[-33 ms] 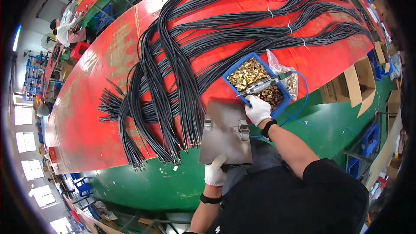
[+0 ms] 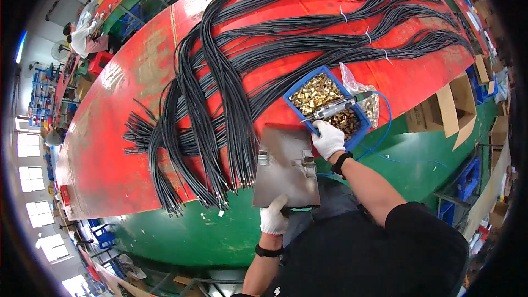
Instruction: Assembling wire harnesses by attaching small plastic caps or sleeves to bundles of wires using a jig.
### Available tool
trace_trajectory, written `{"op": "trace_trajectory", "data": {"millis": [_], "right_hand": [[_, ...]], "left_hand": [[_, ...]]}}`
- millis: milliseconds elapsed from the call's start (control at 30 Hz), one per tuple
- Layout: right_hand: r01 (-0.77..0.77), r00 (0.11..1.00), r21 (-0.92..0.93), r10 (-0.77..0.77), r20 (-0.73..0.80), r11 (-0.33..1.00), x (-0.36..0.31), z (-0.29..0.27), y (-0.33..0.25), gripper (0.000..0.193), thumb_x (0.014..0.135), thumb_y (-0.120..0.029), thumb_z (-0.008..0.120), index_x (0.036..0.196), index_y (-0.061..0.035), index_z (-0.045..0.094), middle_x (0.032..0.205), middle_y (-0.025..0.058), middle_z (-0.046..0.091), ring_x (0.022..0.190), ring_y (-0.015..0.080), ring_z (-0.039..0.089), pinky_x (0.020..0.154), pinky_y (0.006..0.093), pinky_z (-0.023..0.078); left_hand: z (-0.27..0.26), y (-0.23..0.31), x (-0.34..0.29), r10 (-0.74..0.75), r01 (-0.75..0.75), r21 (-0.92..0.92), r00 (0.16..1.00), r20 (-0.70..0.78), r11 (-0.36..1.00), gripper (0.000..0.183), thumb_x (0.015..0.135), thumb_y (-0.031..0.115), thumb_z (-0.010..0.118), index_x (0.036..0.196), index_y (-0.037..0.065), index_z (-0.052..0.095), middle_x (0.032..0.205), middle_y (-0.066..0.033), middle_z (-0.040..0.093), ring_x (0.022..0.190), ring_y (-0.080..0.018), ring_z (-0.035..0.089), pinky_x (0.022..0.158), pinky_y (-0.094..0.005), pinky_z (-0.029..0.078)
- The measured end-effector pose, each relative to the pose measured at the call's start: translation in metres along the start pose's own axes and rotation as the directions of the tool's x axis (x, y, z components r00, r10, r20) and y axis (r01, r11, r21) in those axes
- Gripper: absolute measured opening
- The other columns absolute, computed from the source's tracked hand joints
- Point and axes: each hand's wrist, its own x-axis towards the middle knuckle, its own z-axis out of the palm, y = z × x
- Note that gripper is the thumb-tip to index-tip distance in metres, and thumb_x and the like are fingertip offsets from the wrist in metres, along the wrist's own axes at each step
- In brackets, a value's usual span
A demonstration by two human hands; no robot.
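Gripping one metal plate (image 2: pixel 285 179) at its near edge with the left hand (image 2: pixel 273 217), left of one blue bin (image 2: pixel 361 134). Curling the right hand (image 2: pixel 329 139) at the bin's near side, beside one power tool (image 2: pixel 333 109); cannot tell if pinching. Counting at least four white ties (image 2: pixel 368 34) around black cables (image 2: pixel 225 69), far.

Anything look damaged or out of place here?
The red tabletop looks worn: brownish patches mark its left part. A small white scrap also appears to lie on the green floor near the black cables, like stray litter.
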Motion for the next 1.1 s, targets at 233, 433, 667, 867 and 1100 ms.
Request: {"op": "trace_trajectory", "data": {"millis": [233, 433, 667, 867, 1100], "right_hand": [[-0.013, 0.999, -0.009, 0.013, 0.033, 1.000, 0.008, -0.006, 0.008, 0.030, 0.091, -0.028, 0.069, 0.118, -0.0147, 0.070, 0.104, 0.0157, 0.075, 0.092, 0.0405, 0.073, 0.081, 0.0505, 0.058], [0.200, 0.979, 0.009, -0.200, 0.032, 0.980, 0.000, -0.062, 0.021, 0.034, 0.094, -0.034, 0.076, 0.118, -0.0109, 0.071, 0.111, 0.0172, 0.074, 0.095, 0.0385, 0.074, 0.081, 0.0489, 0.059], [-0.156, 0.949, -0.198, 0.092, -0.301, 0.968, 0.019, -0.144, 0.113, 0.046, 0.086, -0.023, 0.083, 0.126, -0.0089, 0.067, 0.125, 0.0183, 0.068, 0.114, 0.0402, 0.066, 0.100, 0.0488, 0.053], [0.466, 0.853, -0.203, -0.498, -0.158, 0.861, 0.024, -0.119, 0.078, 0.036, 0.080, -0.023, 0.085, 0.111, -0.0099, 0.071, 0.113, 0.0150, 0.071, 0.111, 0.0380, 0.066, 0.097, 0.0513, 0.051], [0.515, 0.843, -0.031, -0.499, 0.201, 0.857, -0.033, -0.049, 0.005, 0.037, 0.085, -0.035, 0.082, 0.111, -0.0127, 0.071, 0.096, 0.0121, 0.069, 0.090, 0.0360, 0.067, 0.079, 0.0494, 0.053]], "left_hand": [[-0.032, -0.076, 0.029, -0.194, 0.169, -0.324, 0.980, -0.046, 0.931, 0.028, 0.096, 0.006, 0.068, 0.124, 0.005, 0.069, 0.114, -0.0120, 0.074, 0.105, -0.0305, 0.073, 0.098, -0.0484, 0.059], [-0.010, -0.125, 0.064, -0.286, 0.259, -0.575, 0.957, 0.045, 0.776, 0.025, 0.100, 0.008, 0.071, 0.125, 0.005, 0.069, 0.126, -0.0115, 0.074, 0.118, -0.0334, 0.068, 0.111, -0.0516, 0.051], [-0.024, -0.141, 0.116, -0.318, 0.248, -0.635, 0.948, 0.004, 0.732, 0.031, 0.102, 0.008, 0.066, 0.132, 0.002, 0.067, 0.134, -0.0145, 0.072, 0.129, -0.0351, 0.065, 0.118, -0.0540, 0.048], [-0.032, -0.143, 0.116, -0.258, 0.263, -0.626, 0.961, 0.101, 0.734, 0.044, 0.104, 0.024, 0.070, 0.143, 0.005, 0.060, 0.151, -0.0142, 0.061, 0.141, -0.0382, 0.055, 0.123, -0.0629, 0.040], [0.004, -0.168, 0.101, -0.225, 0.328, -0.700, 0.945, 0.239, 0.634, 0.062, 0.104, 0.029, 0.069, 0.157, 0.008, 0.045, 0.163, -0.0149, 0.048, 0.153, -0.0402, 0.040, 0.127, -0.0710, 0.030]]}}
